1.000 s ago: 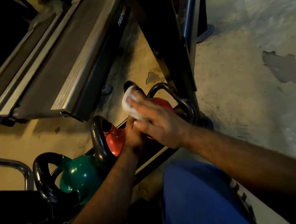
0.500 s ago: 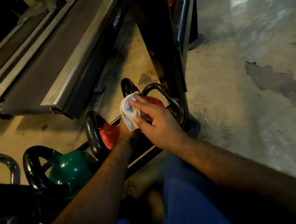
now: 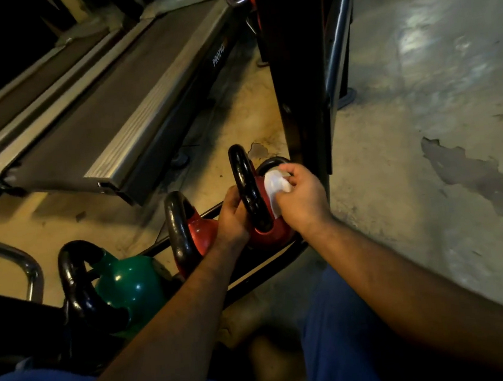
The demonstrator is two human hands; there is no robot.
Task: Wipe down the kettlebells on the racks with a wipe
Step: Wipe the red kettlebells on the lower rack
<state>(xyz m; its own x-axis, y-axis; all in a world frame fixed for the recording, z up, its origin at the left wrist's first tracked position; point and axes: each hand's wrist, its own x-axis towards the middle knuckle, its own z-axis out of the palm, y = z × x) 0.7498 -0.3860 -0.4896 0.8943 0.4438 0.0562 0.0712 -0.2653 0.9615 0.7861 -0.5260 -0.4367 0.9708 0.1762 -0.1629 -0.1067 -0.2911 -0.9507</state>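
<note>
Three glossy kettlebells sit on the low black steel rack [image 3: 281,254]; one is under the wipe.

Left hand [image 3: 231,217] grips the red kettlebell [image 3: 267,235] by its black handle; right hand [image 3: 302,199] pinches the crumpled white wipe [image 3: 274,184] beside it. The second red kettlebell [image 3: 200,233] and green kettlebell [image 3: 129,283] look pending (wiped or not, unclear).

Right hand [image 3: 302,202] covers most of the wipe [image 3: 275,186] and the rear red kettlebell [image 3: 268,233] top. Left hand [image 3: 231,220] fingers hidden behind that bell's handle. Rack upright [image 3: 294,77], beside the bell, cut off at top edge. Far-left objects beyond the green kettlebell [image 3: 129,283] too dark to identify.
</note>
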